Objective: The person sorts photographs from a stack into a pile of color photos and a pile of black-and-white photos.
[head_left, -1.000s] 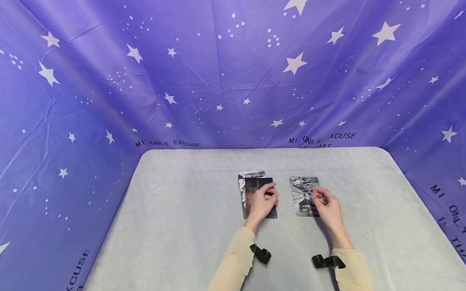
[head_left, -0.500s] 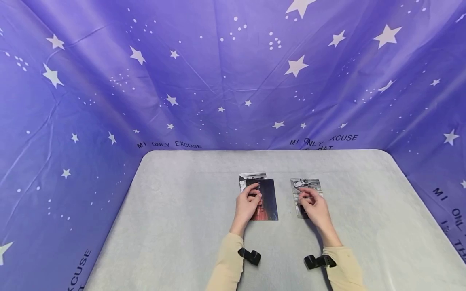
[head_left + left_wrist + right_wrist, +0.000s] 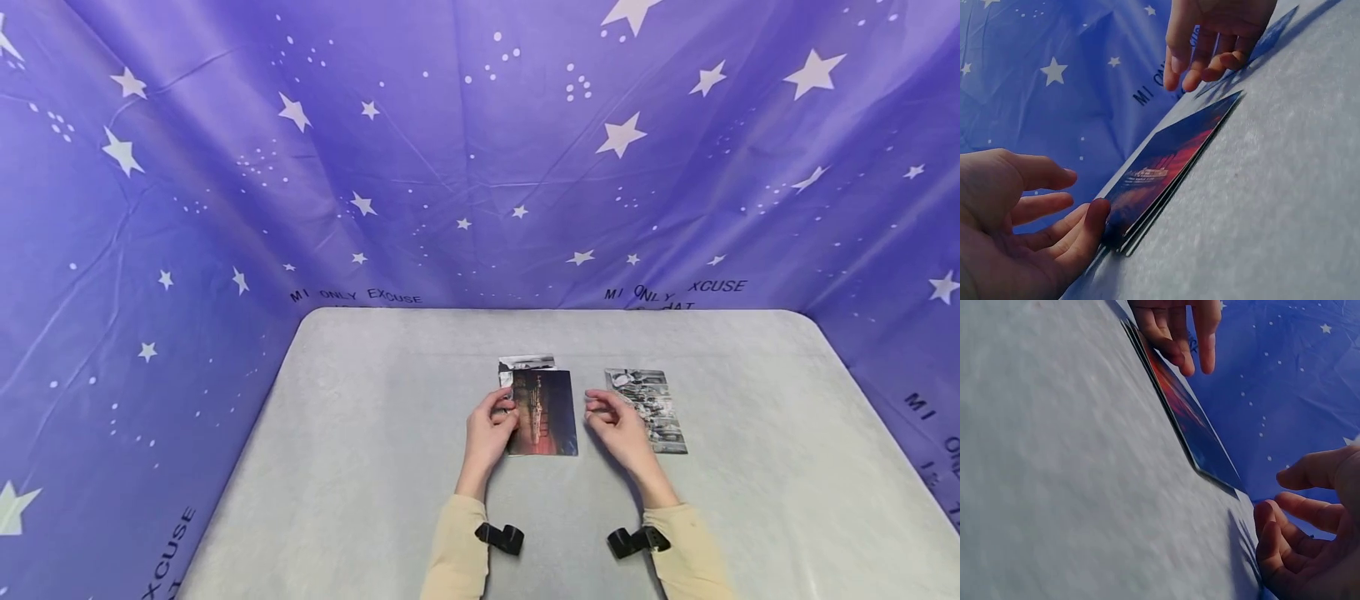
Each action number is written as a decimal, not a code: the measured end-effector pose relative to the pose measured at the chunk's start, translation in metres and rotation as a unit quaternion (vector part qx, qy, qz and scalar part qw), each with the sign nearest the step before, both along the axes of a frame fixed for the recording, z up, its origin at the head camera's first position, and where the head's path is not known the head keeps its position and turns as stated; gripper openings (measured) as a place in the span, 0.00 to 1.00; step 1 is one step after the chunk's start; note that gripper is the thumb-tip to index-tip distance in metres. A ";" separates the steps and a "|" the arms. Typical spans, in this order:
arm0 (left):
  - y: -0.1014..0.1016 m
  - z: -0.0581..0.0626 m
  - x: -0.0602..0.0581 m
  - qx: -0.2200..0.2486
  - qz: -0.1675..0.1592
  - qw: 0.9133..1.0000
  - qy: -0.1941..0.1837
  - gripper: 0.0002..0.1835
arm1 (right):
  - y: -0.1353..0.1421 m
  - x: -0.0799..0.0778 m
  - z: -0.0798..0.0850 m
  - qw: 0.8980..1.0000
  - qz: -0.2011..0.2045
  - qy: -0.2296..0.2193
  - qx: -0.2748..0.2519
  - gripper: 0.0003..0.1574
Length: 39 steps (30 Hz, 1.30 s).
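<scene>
A dark picture card (image 3: 542, 412) showing a ship on blue and red lies on top of a small pile. At its far left, a black-and-white card (image 3: 527, 363) pokes out from beneath. My left hand (image 3: 491, 429) is at the pile's left edge; in the left wrist view a fingertip (image 3: 1099, 212) touches the near corner. Just off the pile's right edge is my right hand (image 3: 624, 432), fingers loosely bent and holding nothing. Another black-and-white card (image 3: 660, 408) lies to the right, partly covered by that hand.
The grey table (image 3: 360, 450) has rounded far corners. A purple curtain (image 3: 420, 167) with white stars and lettering surrounds its back and sides. Black wrist straps (image 3: 501, 538) sit over both beige sleeves (image 3: 453, 546).
My left hand has drawn leftward across the dark card to its left edge, uncovering the picture. The right hand has moved left from the right-hand card toward the pile.
</scene>
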<state>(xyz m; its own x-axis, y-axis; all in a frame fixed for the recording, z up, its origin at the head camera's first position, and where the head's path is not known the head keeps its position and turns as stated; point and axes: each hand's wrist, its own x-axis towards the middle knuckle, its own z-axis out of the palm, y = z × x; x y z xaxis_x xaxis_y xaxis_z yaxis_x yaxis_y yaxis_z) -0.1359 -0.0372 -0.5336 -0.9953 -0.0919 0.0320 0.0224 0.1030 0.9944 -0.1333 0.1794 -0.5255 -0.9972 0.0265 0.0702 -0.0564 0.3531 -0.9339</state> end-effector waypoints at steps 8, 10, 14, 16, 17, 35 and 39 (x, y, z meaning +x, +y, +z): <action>-0.006 -0.004 0.001 -0.041 0.005 0.999 0.005 0.21 | -0.014 0.001 -0.001 0.996 0.028 0.010 0.084 0.24; -0.006 -0.003 0.001 -0.058 0.003 0.998 0.008 0.21 | -0.017 0.001 -0.002 0.994 0.033 0.015 0.101 0.25; -0.006 -0.002 0.002 -0.064 0.000 0.998 0.007 0.21 | -0.021 0.002 -0.004 0.993 0.035 0.023 0.106 0.26; -0.006 0.003 0.004 -0.041 -0.002 0.999 -0.005 0.21 | -0.023 0.002 -0.005 0.993 0.030 0.039 0.106 0.25; -0.007 0.009 0.006 -0.024 -0.005 1.000 -0.011 0.21 | -0.024 0.003 -0.005 0.993 0.029 0.039 0.103 0.25; -0.016 0.016 0.006 0.181 -0.018 0.981 -0.062 0.23 | -0.037 0.001 0.001 1.000 0.004 -0.008 -0.007 0.25; -0.017 0.003 0.003 0.194 0.006 0.980 -0.054 0.24 | -0.042 0.001 0.003 0.999 0.010 -0.011 -0.045 0.26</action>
<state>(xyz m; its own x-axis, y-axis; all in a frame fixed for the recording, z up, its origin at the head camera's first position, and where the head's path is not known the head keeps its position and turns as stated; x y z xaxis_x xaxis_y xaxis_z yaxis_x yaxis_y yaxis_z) -0.1333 -0.0544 -0.5305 -0.9898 -0.0875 -0.1122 -0.0833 -0.2831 0.9555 -0.1327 0.1379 -0.5226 -0.9989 0.0112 0.0463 -0.0417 0.2662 -0.9630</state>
